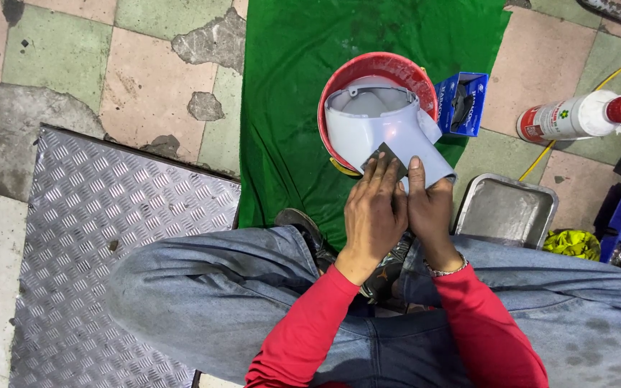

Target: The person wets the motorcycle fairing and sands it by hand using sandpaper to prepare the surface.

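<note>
We press a dark sanding sheet [384, 157] with our left hand [374, 215] onto the grey plastic cover [382, 126]; our right hand [429, 208] grips its edge, steadying it over the red bucket [368, 68].

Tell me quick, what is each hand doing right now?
Left hand: fingers press a small dark sheet against the grey plastic part.
Right hand: grips the grey plastic part's lower end.
</note>
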